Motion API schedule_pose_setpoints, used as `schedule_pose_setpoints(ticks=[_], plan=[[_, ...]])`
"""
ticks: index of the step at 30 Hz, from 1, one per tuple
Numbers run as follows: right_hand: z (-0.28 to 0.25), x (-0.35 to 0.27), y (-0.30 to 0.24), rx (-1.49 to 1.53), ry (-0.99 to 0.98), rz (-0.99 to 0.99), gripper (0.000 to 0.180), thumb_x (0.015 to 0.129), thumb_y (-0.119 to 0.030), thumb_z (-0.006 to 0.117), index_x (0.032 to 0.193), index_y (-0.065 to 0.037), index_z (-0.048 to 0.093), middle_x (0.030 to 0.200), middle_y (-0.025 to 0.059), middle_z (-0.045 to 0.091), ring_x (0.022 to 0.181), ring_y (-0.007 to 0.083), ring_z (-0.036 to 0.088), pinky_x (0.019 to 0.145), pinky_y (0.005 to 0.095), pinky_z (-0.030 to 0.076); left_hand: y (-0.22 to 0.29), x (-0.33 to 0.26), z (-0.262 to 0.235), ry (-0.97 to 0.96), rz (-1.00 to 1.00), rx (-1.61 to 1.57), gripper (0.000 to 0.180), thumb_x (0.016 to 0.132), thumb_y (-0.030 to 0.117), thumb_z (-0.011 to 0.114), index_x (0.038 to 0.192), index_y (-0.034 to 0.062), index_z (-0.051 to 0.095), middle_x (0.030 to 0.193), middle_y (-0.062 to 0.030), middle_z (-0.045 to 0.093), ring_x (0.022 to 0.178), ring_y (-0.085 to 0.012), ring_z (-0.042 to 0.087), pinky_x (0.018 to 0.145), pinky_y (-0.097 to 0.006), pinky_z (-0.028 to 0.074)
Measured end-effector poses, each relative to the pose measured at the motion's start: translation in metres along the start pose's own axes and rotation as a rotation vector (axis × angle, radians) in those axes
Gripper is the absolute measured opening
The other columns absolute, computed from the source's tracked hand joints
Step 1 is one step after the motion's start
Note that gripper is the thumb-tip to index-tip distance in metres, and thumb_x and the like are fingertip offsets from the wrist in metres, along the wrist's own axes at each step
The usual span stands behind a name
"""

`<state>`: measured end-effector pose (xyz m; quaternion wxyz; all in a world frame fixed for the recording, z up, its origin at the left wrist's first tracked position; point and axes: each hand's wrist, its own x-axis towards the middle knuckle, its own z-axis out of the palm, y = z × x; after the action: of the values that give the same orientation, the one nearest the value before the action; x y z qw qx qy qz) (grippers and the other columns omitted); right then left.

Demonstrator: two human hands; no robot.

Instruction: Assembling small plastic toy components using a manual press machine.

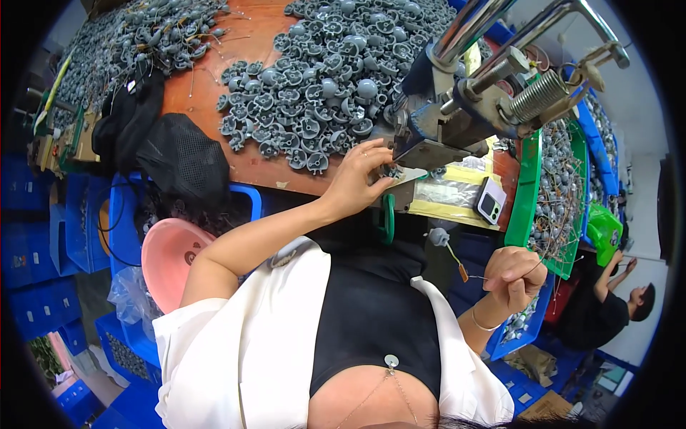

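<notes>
Your half-open left hand [354, 179] is curving at the press [464, 127], any hold too hidden to tell, while your closed right hand [516, 277] is pinching a wire [476, 277].

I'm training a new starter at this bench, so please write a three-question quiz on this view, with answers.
1. Which of the hands is nearer the metal press: (a) left or (b) right?
2. True or false: the phone lies outside the green tray.
3. What colour is the domed part on the wire held by the right hand?

Key: 1. a, the left hand. 2. True; it lies left of the tray. 3. Grey.
</notes>
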<state>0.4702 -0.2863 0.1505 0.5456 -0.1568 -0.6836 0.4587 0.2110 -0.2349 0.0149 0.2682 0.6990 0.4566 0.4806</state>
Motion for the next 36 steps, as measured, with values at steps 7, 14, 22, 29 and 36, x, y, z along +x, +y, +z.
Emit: schedule_pose_setpoints(ticks=[7,14,22,29,36], plan=[[0.020,0.002,0.009,0.025,0.036,0.092,0.019,0.085,-0.014,0.058,0.076,0.002,0.062,0.051,0.0084,0.057,0.037,0.0130,0.045,0.035,0.0226,0.033,-0.018,0.067,-0.038,0.235,0.301,0.435,0.029,0.069,0.002,0.067,0.097,0.0057,0.063,0.099,-0.0062,0.063,0.094,-0.0265,0.054,0.083,-0.037,0.042],[0.038,-0.003,0.016,-0.098,-0.054,0.280,0.019,0.076,-0.009,0.061,0.064,0.004,0.065,0.057,0.0085,0.062,0.051,0.0179,0.056,0.050,0.0273,0.042,-0.044,0.106,-0.044,-0.031,0.425,0.620,0.016,0.069,0.004,0.066,0.085,0.0078,0.066,0.088,-0.0021,0.064,0.089,-0.0225,0.054,0.078,-0.035,0.040],[0.064,-0.013,0.052,-0.279,0.038,0.723,0.010,0.084,-0.003,0.060,0.088,0.002,0.067,0.060,0.0039,0.057,0.054,0.0088,0.055,0.051,0.0203,0.042,-0.001,0.017,-0.081,0.121,-0.429,-0.593,0.022,0.088,0.005,0.059,0.108,-0.0028,0.061,0.096,-0.0073,0.066,0.080,-0.0128,0.062,0.074,-0.026,0.050],[0.090,0.003,0.088,-0.550,0.111,0.313,0.014,0.076,0.001,0.066,0.065,0.001,0.058,0.055,0.0043,0.050,0.046,0.0100,0.045,0.043,0.0244,0.030,0.021,-0.029,-0.052,0.120,-0.546,-0.895,0.025,0.087,0.001,0.059,0.111,-0.0025,0.059,0.101,-0.0088,0.065,0.089,-0.0150,0.064,0.081,-0.027,0.051],[0.085,-0.002,0.086,-0.704,0.096,0.313,0.015,0.074,-0.002,0.067,0.064,-0.001,0.056,0.057,0.0075,0.052,0.043,0.0189,0.050,0.041,0.0285,0.036,0.027,-0.026,-0.049,0.049,-0.590,-0.860,0.025,0.087,0.003,0.060,0.112,-0.0014,0.059,0.096,-0.0087,0.066,0.083,-0.0136,0.065,0.079,-0.026,0.052]])
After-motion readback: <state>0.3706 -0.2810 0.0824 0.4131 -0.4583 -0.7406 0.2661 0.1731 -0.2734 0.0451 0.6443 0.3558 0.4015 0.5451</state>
